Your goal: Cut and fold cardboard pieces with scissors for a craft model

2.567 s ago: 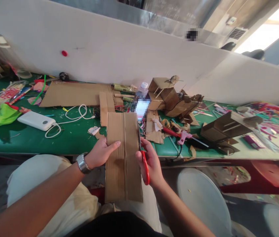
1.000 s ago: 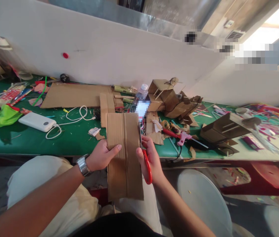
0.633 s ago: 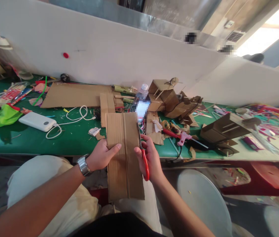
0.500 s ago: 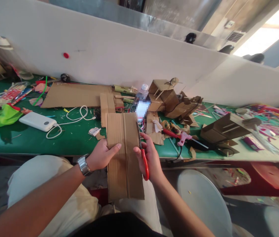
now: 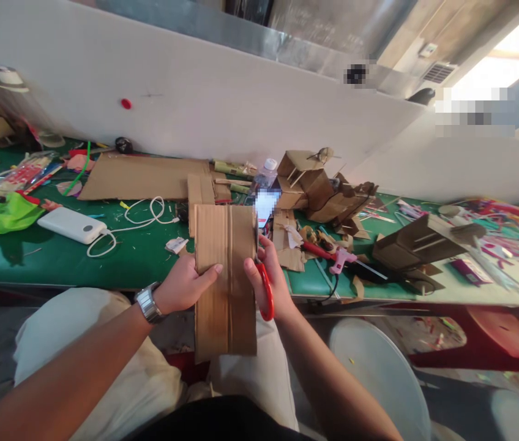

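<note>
A rectangular piece of corrugated cardboard [image 5: 225, 300] with a lengthwise crease hangs over my lap. My left hand [image 5: 188, 283] grips its left edge, thumb on top and fingers hidden underneath. In my right hand [image 5: 272, 272] is a pair of red-handled scissors [image 5: 266, 293], pointing away from me along the cardboard's right edge. The blades lie nearly upright against that edge; whether they are parted is hard to see. Just beyond the cardboard's far right corner stands a phone [image 5: 266, 205] with a lit screen.
On the green table [image 5: 117, 266] lie a white power bank [image 5: 72, 226] with its cable, a large cardboard sheet [image 5: 144, 177] and a pink glue gun [image 5: 343, 260]. Cardboard models [image 5: 425, 241] stand to the right. A pale round stool [image 5: 379, 373] is beside my right leg.
The cardboard has moved slightly up and left, its right edge now straighter. My right hand and the scissors have shifted up and left with it. My left hand keeps its hold.
</note>
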